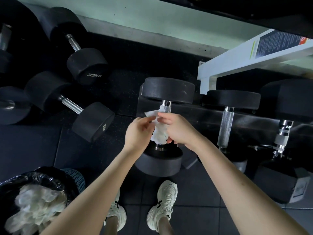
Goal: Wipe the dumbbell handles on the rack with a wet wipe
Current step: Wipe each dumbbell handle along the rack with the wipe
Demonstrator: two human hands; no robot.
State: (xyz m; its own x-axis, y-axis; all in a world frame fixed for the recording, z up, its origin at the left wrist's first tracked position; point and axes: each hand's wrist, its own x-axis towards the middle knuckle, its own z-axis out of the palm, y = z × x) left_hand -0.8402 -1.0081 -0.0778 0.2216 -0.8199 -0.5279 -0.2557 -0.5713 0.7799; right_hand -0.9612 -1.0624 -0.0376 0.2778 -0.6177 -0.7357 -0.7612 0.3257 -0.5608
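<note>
A crumpled white wet wipe [159,131] is shown wrapped on the knurled handle [166,106] of a round-headed dumbbell [168,89], which is set on the black rack [191,112] at centre frame. The wipe's upper left edge is pinched by the left hand [138,131], thumb and fingertips closed on it. The right hand [177,128] is curled about wipe and handle together, so the handle's mid part is hidden; only its top and lower collar are seen. How far the wipe goes round the back cannot be made out.

At right a 2nd dumbbell [226,128] is racked w/ handle bare, beside a hex-headed one [284,138] (partly cut off by the frame edge). The label on the white frame [237,61] is too blurred to be read. On the floor at left a dumbbell marked 35KG [88,65] is seen. At bottom left, crumpled wipes are held in a black-lined bin [42,177], partly covered by the left forearm.
</note>
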